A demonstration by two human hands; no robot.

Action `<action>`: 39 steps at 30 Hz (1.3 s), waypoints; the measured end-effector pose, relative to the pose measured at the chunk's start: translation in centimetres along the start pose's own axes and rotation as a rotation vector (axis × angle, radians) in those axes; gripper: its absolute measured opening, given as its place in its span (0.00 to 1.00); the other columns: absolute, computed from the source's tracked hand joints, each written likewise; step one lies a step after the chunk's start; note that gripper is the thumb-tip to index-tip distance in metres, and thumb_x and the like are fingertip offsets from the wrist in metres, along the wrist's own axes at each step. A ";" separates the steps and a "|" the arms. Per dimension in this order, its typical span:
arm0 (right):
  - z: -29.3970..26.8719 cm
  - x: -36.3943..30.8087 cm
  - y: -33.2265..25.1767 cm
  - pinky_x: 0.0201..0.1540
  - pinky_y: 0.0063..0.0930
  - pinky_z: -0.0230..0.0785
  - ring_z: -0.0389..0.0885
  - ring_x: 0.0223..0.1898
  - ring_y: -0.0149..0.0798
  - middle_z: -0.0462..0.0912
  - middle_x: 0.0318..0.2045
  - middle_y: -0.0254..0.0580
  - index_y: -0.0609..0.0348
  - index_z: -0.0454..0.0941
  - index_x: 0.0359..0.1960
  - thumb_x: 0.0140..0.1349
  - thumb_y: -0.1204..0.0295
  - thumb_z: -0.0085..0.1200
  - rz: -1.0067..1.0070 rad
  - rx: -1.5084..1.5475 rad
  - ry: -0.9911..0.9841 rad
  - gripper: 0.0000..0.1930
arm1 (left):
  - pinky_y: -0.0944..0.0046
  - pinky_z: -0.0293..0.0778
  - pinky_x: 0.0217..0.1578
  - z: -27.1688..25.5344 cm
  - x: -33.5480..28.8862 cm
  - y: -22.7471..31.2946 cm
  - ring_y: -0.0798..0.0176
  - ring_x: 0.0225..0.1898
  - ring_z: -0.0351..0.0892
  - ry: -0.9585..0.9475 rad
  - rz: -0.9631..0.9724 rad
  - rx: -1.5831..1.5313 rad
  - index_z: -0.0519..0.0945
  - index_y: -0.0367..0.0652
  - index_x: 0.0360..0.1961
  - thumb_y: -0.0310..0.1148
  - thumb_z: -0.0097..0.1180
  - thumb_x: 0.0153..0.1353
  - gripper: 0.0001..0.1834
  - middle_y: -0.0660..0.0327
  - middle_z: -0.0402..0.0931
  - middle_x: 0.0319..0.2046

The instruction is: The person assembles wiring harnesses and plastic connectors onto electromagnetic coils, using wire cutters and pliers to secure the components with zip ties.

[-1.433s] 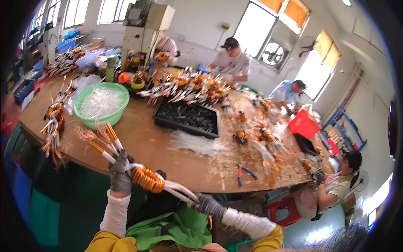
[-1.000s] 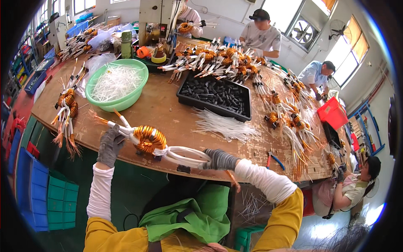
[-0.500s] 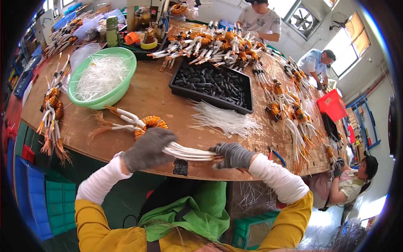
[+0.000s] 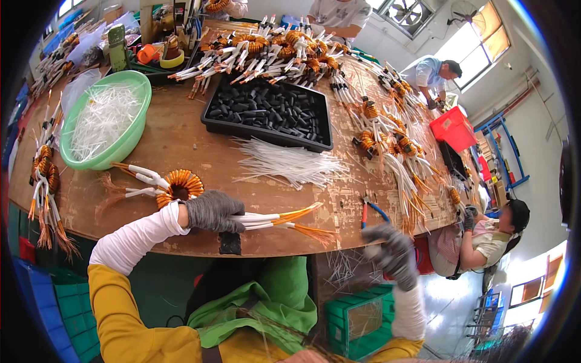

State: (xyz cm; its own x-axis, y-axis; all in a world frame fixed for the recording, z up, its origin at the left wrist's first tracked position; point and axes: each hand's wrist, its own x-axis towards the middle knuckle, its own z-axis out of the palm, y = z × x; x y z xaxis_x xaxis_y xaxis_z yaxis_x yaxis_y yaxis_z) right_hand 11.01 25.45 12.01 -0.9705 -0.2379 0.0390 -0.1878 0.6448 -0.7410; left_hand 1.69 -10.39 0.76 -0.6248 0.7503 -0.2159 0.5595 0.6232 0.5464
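A wire-wound ring coil (image 4: pixel 184 176) lies near the table's front edge, orange windings outward. My left hand (image 4: pixel 213 212), in a grey glove, is closed around its white-sleeved leads (image 4: pixel 260 220), which point right and fan out into bare copper strands (image 4: pixel 315 233). Two more sleeved leads (image 4: pixel 145 175) stretch left from the coil, frayed at the tips. Off the leads, at the table's front edge, my gloved right hand (image 4: pixel 392 254) is smeared by motion, so its fingers cannot be read. Pliers (image 4: pixel 364 213) with red and blue handles lie just beyond it.
Behind the coil stand a green bowl (image 4: pixel 134 138) of thin white tubes and a black tray (image 4: pixel 266 138) of short black tubes. Loose white tubes (image 4: pixel 293 166) lie before the tray. Coils (image 4: pixel 296 45) are heaped behind and right. A co-worker (image 4: pixel 484 236) sits at right.
My right hand has let go of the leads' ends and moved right and down past the table edge. The lead ends now spread apart. My left hand still grips them; the view has shifted right.
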 end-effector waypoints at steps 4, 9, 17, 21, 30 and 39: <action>8.5 -0.9 -0.4 0.43 0.32 0.68 0.75 0.39 0.44 0.77 0.36 0.42 0.58 0.74 0.42 0.52 0.61 0.56 -0.349 -0.304 -0.447 0.18 | 0.58 0.70 0.32 -0.1 0.3 0.2 0.53 0.31 0.76 -0.038 -0.066 -0.131 0.75 0.39 0.36 0.52 0.55 0.51 0.25 0.52 0.76 0.27; 16.8 0.6 1.0 0.51 0.37 0.61 0.71 0.47 0.45 0.75 0.42 0.44 0.56 0.74 0.45 0.53 0.60 0.53 -0.655 -0.242 -0.389 0.20 | 0.60 0.69 0.32 0.7 0.4 0.3 0.58 0.31 0.75 0.034 -0.039 -0.291 0.75 0.37 0.34 0.54 0.56 0.50 0.27 0.52 0.75 0.26; 17.9 2.4 4.6 0.53 0.45 0.58 0.68 0.49 0.49 0.71 0.48 0.43 0.49 0.71 0.49 0.54 0.60 0.50 -0.568 -0.580 -0.063 0.21 | 0.66 0.69 0.36 2.5 3.4 1.2 0.67 0.34 0.73 -0.083 0.041 -0.459 0.76 0.40 0.38 0.49 0.52 0.57 0.21 0.59 0.77 0.30; 17.4 3.3 5.7 0.46 0.39 0.63 0.72 0.44 0.46 0.75 0.41 0.40 0.51 0.72 0.46 0.55 0.60 0.50 -0.548 -0.456 -0.048 0.17 | 0.69 0.68 0.38 2.0 3.4 1.3 0.70 0.36 0.71 -0.230 0.077 -0.704 0.76 0.41 0.40 0.44 0.48 0.61 0.17 0.62 0.76 0.33; 17.0 5.1 6.4 0.31 0.38 0.67 0.77 0.30 0.43 0.79 0.29 0.36 0.48 0.76 0.39 0.56 0.59 0.49 -0.342 -0.484 -0.267 0.12 | 0.72 0.69 0.32 1.8 4.0 0.4 0.75 0.31 0.71 -0.521 0.053 -1.051 0.76 0.40 0.38 0.42 0.52 0.59 0.16 0.67 0.76 0.28; 17.5 6.4 11.0 0.29 0.38 0.67 0.77 0.28 0.44 0.79 0.27 0.36 0.46 0.77 0.35 0.53 0.54 0.50 -0.360 -0.360 -0.182 0.14 | 0.72 0.71 0.33 1.2 2.5 0.9 0.73 0.31 0.74 -0.417 0.171 -1.062 0.75 0.38 0.38 0.42 0.51 0.60 0.16 0.64 0.77 0.29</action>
State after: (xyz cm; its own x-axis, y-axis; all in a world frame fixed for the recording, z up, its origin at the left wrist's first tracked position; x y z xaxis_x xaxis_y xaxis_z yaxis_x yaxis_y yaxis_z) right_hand 5.40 18.36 -7.64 -0.7993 -0.5912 0.1079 -0.5748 0.6998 -0.4241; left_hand 1.27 -7.64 -0.23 -0.2460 0.9449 -0.2160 -0.2446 0.1552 0.9571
